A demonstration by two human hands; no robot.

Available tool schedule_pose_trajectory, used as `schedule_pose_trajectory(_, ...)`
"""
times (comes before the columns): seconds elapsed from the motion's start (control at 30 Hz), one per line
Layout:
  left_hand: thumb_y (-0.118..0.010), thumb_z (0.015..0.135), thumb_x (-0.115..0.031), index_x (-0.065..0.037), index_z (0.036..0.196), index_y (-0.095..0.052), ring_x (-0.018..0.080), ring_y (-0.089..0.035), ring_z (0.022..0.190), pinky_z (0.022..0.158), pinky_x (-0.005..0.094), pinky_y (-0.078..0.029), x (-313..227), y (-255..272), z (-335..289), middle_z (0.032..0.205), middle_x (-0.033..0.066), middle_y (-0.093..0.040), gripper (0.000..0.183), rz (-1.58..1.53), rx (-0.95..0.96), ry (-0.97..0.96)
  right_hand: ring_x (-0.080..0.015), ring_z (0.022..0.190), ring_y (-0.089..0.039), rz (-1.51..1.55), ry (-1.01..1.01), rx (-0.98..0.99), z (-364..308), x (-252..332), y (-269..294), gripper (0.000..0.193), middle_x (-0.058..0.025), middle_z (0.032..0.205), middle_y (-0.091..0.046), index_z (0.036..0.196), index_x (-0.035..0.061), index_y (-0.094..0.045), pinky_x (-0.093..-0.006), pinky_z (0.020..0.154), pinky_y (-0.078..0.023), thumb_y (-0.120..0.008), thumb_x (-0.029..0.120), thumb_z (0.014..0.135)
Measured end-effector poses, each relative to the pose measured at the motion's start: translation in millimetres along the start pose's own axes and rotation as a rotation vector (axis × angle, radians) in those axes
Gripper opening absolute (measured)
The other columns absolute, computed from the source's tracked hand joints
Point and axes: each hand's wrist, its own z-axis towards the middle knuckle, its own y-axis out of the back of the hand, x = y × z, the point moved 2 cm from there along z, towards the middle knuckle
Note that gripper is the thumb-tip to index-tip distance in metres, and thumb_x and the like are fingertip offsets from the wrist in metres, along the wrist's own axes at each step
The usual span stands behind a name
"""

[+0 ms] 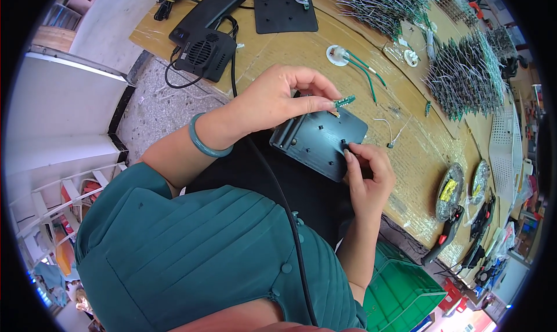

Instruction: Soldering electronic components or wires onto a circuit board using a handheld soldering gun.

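The left hand point(278, 97) pinches a small green circuit board point(344, 102) between thumb and forefinger, fingers pressed together on one end. The board sits just past the fingertips, directly above the far edge of a black plastic panel point(319, 140). The right hand point(368, 178) pinches the near right edge of that panel, fingertips closed on the rim beside a small raised post; the panel lies tilted below both hands, partly over the desk point(418, 152) edge.

Handling, as judged: the circuit board looks light, stiff and fragile; take it by its bare edges, not by its parts. The panel looks rigid, light and smooth, so it may slip; grip it at the rim or corners.

Containers: beyond the right fingers, two round shallow dishes point(451, 190) sit on the desk. The nearer one holds yellow pieces; the other's contents are too small to tell. Below the right forearm stands a green crate point(406, 291); its contents are not visible. Far beyond the left fingers lie bundles of green-wired boards point(464, 77), loose on the desk.
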Motion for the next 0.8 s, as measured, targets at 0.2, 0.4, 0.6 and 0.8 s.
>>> schedule_pose_trajectory(0.2,-0.061,0.086,-0.005,0.001,0.102,-0.063,0.0097,-0.061,0.085,0.078,0.0229,-0.048,0,-1,1,0.089,0.0054,-0.066,0.017,-0.009,-0.007,0.002,-0.0185,0.073,-0.060,0.008,-0.004,0.000,-1,-1,-1,0.015,-0.0103,0.083,-0.061,0.087,0.0009,-0.065,-0.0256,0.063,-0.049,-0.069,-0.002,0.073)
schedule_pose_trajectory(0.4,-0.061,0.086,-0.005,0.001,0.101,-0.064,0.0096,-0.061,0.085,0.078,0.0230,-0.048,0,-1,1,0.090,0.0050,-0.066,0.016,-0.024,-0.014,-0.004,-0.0186,0.072,-0.060,0.005,-0.003,-0.003,-1,-1,-1,0.015,-0.0106,0.083,-0.061,0.087,0.0008,-0.065,-0.0258,0.063,-0.049,-0.069,-0.002,0.073)
schedule_pose_trajectory(0.6,-0.064,0.083,-0.008,-0.001,0.099,-0.065,0.0086,-0.058,0.078,0.072,0.0238,-0.047,8,-4,3,0.085,0.0035,-0.066,0.017,0.046,-0.016,-0.101,-0.0213,0.071,-0.060,-0.073,0.076,-0.033,-5,-1,6,0.015,-0.0111,0.081,-0.061,0.086,0.0028,-0.065,-0.0276,0.064,-0.048,-0.070,0.000,0.072)
schedule_pose_trajectory(0.8,-0.065,0.080,-0.004,0.000,0.096,-0.064,0.0093,-0.057,0.083,0.077,0.0239,-0.045,15,6,1,0.088,0.0037,-0.064,0.016,-0.029,-0.124,-0.085,-0.0138,0.072,-0.057,-0.408,-0.007,-0.579,-50,-26,115,0.010,-0.0062,0.082,-0.064,0.085,-0.0007,-0.063,-0.0250,0.067,-0.046,-0.063,-0.004,0.076)
